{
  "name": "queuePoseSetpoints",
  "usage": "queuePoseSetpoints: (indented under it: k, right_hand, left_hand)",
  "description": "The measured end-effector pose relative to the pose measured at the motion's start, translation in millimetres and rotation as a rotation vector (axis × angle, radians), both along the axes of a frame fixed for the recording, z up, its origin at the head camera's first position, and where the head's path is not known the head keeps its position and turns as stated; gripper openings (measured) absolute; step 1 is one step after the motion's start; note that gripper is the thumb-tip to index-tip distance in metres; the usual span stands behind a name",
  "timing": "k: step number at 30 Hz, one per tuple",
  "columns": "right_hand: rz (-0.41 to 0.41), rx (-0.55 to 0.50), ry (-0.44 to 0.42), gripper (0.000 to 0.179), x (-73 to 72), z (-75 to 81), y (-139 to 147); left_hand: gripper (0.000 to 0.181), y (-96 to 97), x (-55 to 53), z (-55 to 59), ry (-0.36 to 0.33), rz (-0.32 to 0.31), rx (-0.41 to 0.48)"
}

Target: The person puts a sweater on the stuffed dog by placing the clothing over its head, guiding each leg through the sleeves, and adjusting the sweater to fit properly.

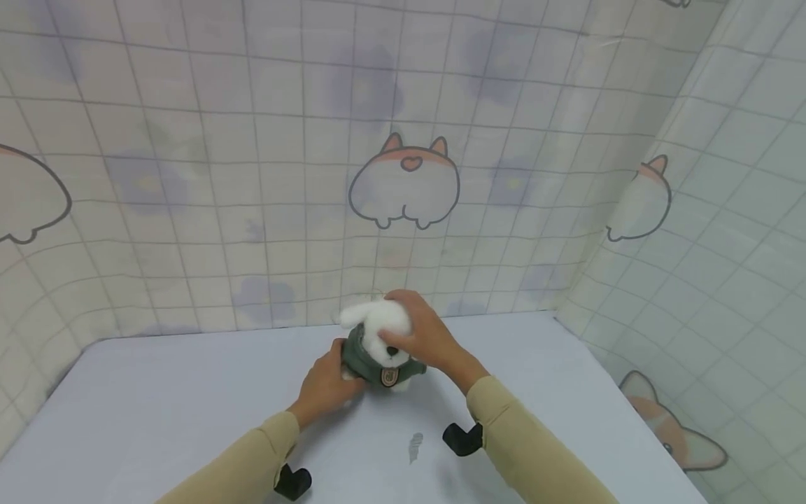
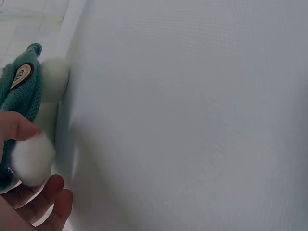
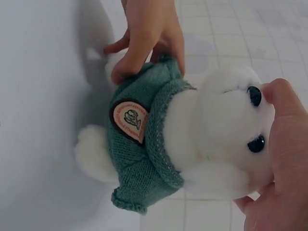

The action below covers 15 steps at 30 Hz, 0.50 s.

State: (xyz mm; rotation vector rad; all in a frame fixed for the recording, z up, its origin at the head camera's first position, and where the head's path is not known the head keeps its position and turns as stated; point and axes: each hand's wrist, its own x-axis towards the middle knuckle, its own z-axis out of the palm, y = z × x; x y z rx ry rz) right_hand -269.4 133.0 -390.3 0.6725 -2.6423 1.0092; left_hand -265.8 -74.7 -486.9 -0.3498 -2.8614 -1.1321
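Grips white plush toy (image 3: 179,122) by head (image 3: 231,127) w/ R hand (image 1: 429,337), curling fingers & thumb round it, one digit by black eye (image 3: 254,96). Grasps lower side w/ L hand (image 1: 327,381), w/ wht paw (image 2: 33,160) btwn thumb & fingers. Has toy, in grn sweater (image 3: 135,161) w/ badge (image 3: 130,121) on front, nr far edge of wht tbl (image 1: 189,406), before gridded cloth (image 1: 302,245); can't tell re feet (image 3: 94,154) touching tbl.

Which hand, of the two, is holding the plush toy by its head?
The right hand: its fingers grip the white head, while the left hand holds the toy lower down, by a foot.
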Motion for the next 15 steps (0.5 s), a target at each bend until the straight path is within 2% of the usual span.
queuePoseSetpoints:
  k: [5, 15]
  right_hand:
    - [-0.042, -0.027, -0.033, 0.059, 1.8, 0.5, 9.1]
    - [-0.114, -0.105, -0.041, 0.059, 3.1, -2.7, 21.8]
  left_hand:
    - [0.068, -2.1, 2.9, 10.7, 0.054, -0.010, -0.003]
    - [0.071, -4.1, 0.4, 26.6, 0.156, -0.032, -0.031]
